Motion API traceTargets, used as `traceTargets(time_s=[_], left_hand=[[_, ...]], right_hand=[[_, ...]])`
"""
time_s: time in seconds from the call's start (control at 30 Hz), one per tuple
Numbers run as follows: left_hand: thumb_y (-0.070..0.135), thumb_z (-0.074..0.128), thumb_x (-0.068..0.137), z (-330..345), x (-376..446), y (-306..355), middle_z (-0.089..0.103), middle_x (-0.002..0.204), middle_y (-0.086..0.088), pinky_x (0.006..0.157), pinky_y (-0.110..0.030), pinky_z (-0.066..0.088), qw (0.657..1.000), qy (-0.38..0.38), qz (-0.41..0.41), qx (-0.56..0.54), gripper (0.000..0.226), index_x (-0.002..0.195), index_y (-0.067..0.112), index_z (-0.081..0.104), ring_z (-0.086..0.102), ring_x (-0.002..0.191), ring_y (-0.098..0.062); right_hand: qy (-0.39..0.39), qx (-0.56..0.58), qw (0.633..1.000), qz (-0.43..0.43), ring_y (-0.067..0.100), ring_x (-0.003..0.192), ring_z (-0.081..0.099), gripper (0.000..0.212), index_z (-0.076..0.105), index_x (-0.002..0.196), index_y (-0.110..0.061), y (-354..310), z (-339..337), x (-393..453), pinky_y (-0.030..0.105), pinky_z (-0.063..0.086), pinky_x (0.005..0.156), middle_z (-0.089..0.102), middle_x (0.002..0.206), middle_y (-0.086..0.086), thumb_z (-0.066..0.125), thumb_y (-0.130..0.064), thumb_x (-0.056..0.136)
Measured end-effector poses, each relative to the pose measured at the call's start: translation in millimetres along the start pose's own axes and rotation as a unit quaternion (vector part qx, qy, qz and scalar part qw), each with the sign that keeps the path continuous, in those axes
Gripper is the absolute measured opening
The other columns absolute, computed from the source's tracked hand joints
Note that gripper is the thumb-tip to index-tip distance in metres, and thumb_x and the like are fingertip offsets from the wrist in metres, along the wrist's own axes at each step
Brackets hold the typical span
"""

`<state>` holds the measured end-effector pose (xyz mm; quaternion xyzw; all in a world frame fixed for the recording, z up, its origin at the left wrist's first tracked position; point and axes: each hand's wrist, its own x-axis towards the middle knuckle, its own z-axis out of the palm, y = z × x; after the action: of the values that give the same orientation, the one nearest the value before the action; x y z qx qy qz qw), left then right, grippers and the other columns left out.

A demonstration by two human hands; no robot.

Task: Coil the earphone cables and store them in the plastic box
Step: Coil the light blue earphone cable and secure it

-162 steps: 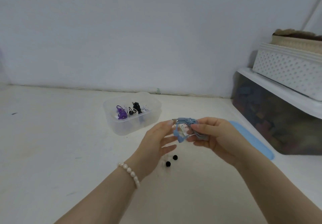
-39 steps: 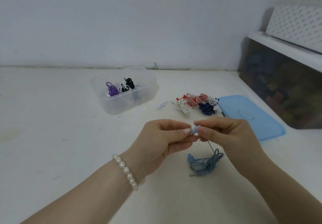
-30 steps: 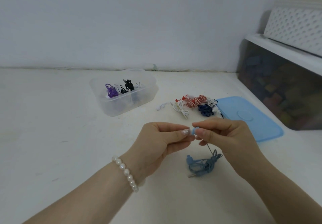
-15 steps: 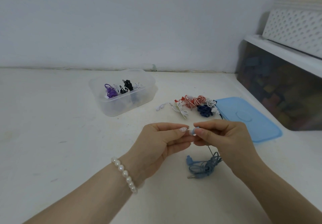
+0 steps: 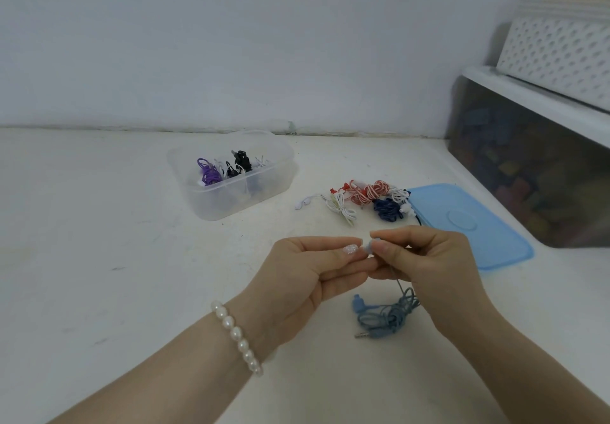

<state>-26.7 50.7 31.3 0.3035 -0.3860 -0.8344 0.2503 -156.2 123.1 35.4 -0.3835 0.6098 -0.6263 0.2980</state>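
Note:
My left hand point(image 5: 307, 272) and my right hand point(image 5: 429, 265) meet fingertip to fingertip above the table, both pinching one earbud of the light blue earphone point(image 5: 384, 316). Its cable drops from my right fingers into a loose tangle on the table below, with the second bud and the metal plug lying there. The clear plastic box point(image 5: 231, 176) stands open at the back left, holding purple, black and white coiled earphones. Between box and lid lie white point(image 5: 340, 207), red-and-white point(image 5: 369, 191) and dark blue point(image 5: 386, 209) earphone bundles.
The box's light blue lid point(image 5: 468, 225) lies flat to the right of the bundles. A dark translucent storage bin point(image 5: 528, 166) with a white perforated basket point(image 5: 561, 57) on top fills the right side. A white wall runs along the back of the table.
Five seconds ago both hands held the blue earphone bunched up higher; now most of it lies loose on the table. Over the last second my hands hardly moved.

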Motion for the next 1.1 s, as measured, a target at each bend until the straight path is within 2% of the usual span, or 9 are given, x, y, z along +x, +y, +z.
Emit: traceTargets(time_s=[0.87,1.1], left_hand=[[-0.004,0.056,0.081,2.6,-2.2,-1.1,0.072,0.089,-0.02,0.073,-0.029,0.058,1.0,0.016,0.006,-0.008,0.014,0.092,-0.005,0.066,0.071,0.082,-0.024],[-0.004,0.056,0.082,3.7,-2.9,-1.1,0.072,0.088,-0.02,0.071,-0.028,0.058,1.0,0.017,0.008,-0.003,0.014,0.091,-0.004,0.067,0.071,0.081,-0.023]], right_hand=[[0.008,0.042,0.997,0.057,0.022,0.056,0.068,0.013,0.069,0.074,-0.004,4.4,-2.3,3.3,0.023,0.055,0.054,0.07,0.06,0.011,0.064,0.009,0.075],[0.007,0.045,0.997,0.054,0.02,0.055,0.068,0.016,0.068,0.073,-0.004,3.3,-1.5,2.7,0.022,0.055,0.053,0.069,0.058,0.008,0.064,0.011,0.074]])
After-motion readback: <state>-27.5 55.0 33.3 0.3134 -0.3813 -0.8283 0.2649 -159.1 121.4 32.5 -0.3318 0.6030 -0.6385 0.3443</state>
